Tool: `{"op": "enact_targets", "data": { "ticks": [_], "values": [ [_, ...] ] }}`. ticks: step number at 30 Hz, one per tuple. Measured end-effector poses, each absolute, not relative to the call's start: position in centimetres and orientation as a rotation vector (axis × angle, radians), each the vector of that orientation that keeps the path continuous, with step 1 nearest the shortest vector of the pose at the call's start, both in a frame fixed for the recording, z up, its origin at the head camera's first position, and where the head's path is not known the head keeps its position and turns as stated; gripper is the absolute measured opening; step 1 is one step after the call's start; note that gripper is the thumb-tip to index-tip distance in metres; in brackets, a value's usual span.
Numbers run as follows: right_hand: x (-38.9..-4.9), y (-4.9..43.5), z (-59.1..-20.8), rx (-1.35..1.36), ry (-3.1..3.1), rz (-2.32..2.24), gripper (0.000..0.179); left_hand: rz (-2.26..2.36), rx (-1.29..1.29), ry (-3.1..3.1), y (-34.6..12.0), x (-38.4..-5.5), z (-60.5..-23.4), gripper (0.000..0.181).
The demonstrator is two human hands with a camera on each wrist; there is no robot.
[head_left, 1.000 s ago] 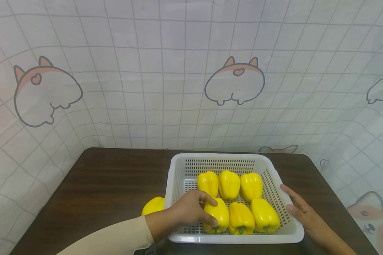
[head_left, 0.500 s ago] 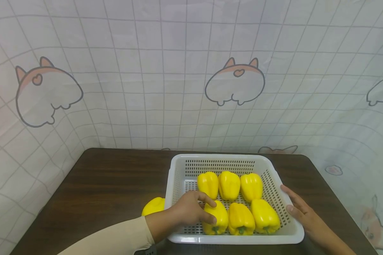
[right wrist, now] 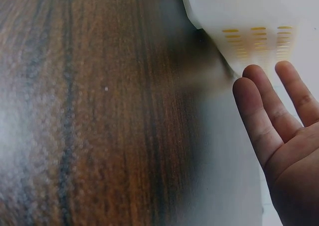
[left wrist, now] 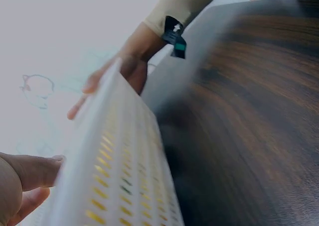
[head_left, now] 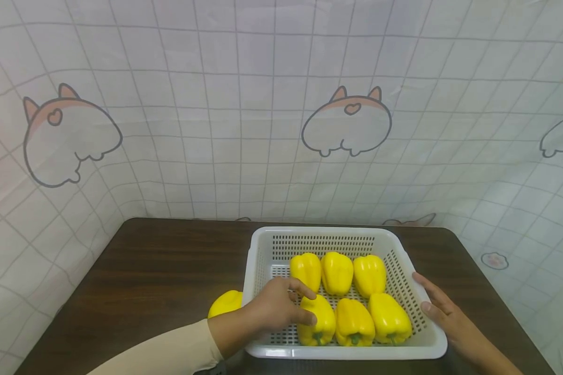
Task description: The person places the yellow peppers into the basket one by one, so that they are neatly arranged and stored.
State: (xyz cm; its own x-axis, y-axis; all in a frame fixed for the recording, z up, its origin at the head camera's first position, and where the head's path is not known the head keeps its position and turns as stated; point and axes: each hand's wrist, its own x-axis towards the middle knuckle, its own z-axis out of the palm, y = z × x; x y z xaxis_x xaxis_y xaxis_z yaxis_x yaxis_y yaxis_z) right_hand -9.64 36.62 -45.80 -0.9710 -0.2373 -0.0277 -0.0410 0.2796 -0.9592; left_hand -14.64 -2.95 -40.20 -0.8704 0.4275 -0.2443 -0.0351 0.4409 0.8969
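Note:
A white perforated plastic basket stands on the dark wooden table and contains several yellow bell peppers in two rows. My left hand reaches over the left rim, fingers parted and slightly bent. Its thumb and index finger lie over the left edge of the front-left bell pepper; whether they touch it I cannot tell. At the basket's right side is my right hand, its fingertips at the outer wall. The right wrist view shows that hand's fingers straight and spread below the slotted wall.
Another yellow bell pepper lies on the table just left of the basket, partly hidden by the left forearm. Brown tabletop extends to the left. Behind the table hangs a white grid-patterned sheet with cartoon animal prints.
The front-left bell pepper shifts slightly toward the basket's near side. My left hand draws a little to the left, away from it. The right hand stays where it was.

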Motion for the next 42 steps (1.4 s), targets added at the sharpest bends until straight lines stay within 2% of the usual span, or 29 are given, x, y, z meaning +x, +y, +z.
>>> {"op": "enact_targets", "data": {
  "ticks": [10, 19, 42],
  "values": [
    [-9.7, 36.6, -45.8, -0.238, 2.4, -1.758, 0.06, 1.501, 0.437, 2.217, -5.7, -14.5, -37.9, 0.033],
    [-9.8, 36.8, -46.0, -0.26, 2.407, -1.76, 0.06, 1.6, 0.482, 2.22, -9.2, -14.3, -37.0, 0.039],
    [-9.9, 36.9, -46.0, -0.224, 2.419, -1.728, 0.06, 1.711, 0.362, 2.309, -16.5, -14.8, -39.2, 0.043]
  ]
}}
